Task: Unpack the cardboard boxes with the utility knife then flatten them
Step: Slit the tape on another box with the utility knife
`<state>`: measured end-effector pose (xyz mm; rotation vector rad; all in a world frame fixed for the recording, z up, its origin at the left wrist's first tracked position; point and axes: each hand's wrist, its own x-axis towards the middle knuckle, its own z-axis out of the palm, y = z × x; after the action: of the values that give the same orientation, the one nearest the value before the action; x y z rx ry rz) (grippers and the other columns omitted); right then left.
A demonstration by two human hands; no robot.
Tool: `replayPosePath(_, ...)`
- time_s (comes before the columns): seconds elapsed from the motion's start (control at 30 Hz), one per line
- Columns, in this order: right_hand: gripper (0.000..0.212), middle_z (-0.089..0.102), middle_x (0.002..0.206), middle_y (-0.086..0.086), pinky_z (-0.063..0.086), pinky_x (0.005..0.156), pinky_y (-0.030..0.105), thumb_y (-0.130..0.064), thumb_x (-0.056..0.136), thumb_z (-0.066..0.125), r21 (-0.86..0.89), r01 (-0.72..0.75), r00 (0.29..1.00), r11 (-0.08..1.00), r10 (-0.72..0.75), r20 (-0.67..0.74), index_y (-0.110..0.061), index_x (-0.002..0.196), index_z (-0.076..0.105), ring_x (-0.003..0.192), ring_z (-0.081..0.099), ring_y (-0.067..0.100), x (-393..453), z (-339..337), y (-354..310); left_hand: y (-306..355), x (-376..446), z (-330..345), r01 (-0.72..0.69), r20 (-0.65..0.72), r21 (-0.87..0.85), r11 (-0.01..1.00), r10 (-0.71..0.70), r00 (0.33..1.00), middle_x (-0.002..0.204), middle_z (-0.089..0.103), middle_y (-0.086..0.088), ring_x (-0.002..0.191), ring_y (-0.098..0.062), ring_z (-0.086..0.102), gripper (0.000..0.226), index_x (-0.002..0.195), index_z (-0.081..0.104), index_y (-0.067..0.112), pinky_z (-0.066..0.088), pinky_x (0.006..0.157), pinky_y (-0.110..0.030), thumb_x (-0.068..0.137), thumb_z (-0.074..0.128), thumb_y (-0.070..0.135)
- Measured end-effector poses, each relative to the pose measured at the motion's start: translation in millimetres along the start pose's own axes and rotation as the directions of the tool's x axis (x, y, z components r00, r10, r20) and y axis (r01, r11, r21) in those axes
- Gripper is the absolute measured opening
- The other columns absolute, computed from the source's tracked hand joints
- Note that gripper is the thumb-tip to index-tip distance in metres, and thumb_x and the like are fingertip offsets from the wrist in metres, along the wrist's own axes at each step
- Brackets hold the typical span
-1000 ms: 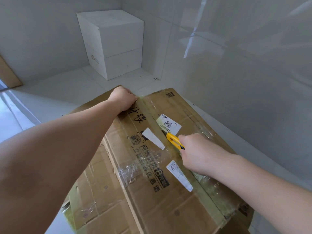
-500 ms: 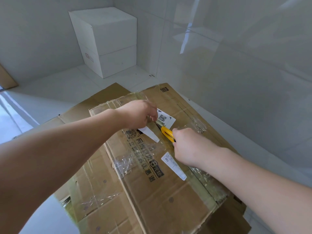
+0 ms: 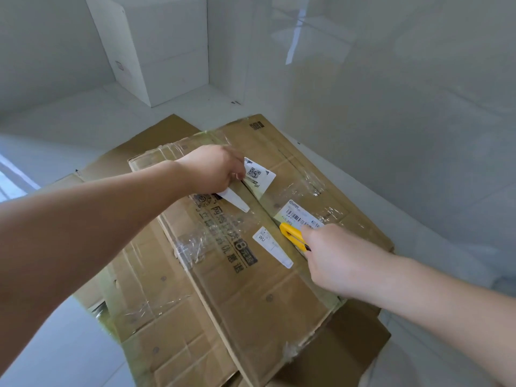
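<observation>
One view only, head-worn, wide-angle. We look forward and steeply down from above onto the box on the floor, close enough that both forearms fill the lower corners. We face a room corner; walls bow at the edges.

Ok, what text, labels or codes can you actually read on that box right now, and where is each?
"WU": small white sticker left of the taped seam, beside the yellow utility knife.
"8": dark badge in the black print on the cardboard box.
Chinese print line: too distorted to read.
Barcode label: digits too small.
QR label by the left hand: code only, text blurred.
</observation>
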<state>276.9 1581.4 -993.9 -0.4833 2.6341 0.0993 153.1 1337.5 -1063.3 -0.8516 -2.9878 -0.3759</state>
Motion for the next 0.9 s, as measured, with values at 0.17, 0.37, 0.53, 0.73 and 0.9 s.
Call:
replayPosePath(0.17, 0.028, 0.045, 0.075, 0.0, 0.026, 0.043, 0.022, -0.012, 0.093, 0.045, -0.015, 0.005, 0.999, 1.0, -0.005, -0.038, -0.011, 0.121, 0.048, 0.056, 0.039, 0.009, -5, 9, 7, 11, -2, 6, -0.088, -0.055, 0.019, 0.996, 0.088, 0.995, 0.092, 0.062, 0.003, 0.09, -0.021, 0.057, 0.025, 0.086, 0.072, 0.013, 0.051, 0.068, -0.036, 0.073, 0.053, 0.003)
replayPosePath(0.37, 0.025, 0.056, 0.092, 0.011, 0.022, 0.042, 0.018, -0.012, 0.094, 0.045, -0.021, 0.024, 0.998, 0.999, -0.025, -0.063, -0.009, 0.118, 0.047, 0.055, 0.033, 0.01, -7, 9, 6, 47, -14, 25, -0.329, -0.113, -0.047, 0.943, 0.322, 0.94, 0.086, 0.065, 0.001, 0.081, -0.024, 0.059, 0.041, 0.082, 0.071, 0.012, 0.05, 0.066, -0.027, 0.066, 0.034, 0.012)
replayPosePath(0.53, 0.03, 0.059, 0.118, 0.016, 0.025, 0.044, 0.018, -0.011, 0.094, 0.046, -0.013, 0.026, 0.998, 1.0, -0.026, -0.064, -0.008, 0.124, 0.045, 0.074, 0.044, 0.023, -8, 12, 5, 63, -11, 32, -0.327, -0.113, -0.103, 0.939, 0.316, 0.942, 0.087, 0.067, -0.001, 0.081, -0.026, 0.062, 0.035, 0.08, 0.072, 0.011, 0.055, 0.065, -0.035, 0.063, 0.042, 0.003)
replayPosePath(0.73, 0.039, 0.059, 0.116, 0.013, 0.042, 0.061, 0.023, -0.011, 0.094, 0.045, 0.011, 0.026, 0.997, 1.0, -0.025, -0.074, -0.009, 0.132, 0.04, 0.09, 0.057, 0.024, -12, 19, 9, 64, -10, 33, -0.374, -0.132, -0.11, 0.921, 0.36, 0.924, 0.084, 0.067, -0.001, 0.078, -0.024, 0.063, 0.044, 0.078, 0.072, 0.01, 0.052, 0.067, -0.027, 0.068, 0.029, 0.012)
replayPosePath(0.9, 0.01, 0.037, 0.073, -0.003, 0.026, 0.045, 0.021, -0.012, 0.094, 0.045, -0.029, 0.033, 0.999, 0.999, -0.034, -0.018, -0.014, 0.101, 0.04, 0.058, 0.035, 0.01, -34, 20, 16, 64, -11, 33, -0.366, -0.144, -0.118, 0.923, 0.349, 0.926, 0.084, 0.068, -0.001, 0.077, -0.024, 0.063, 0.045, 0.078, 0.073, 0.009, 0.054, 0.067, -0.031, 0.069, 0.029, 0.013)
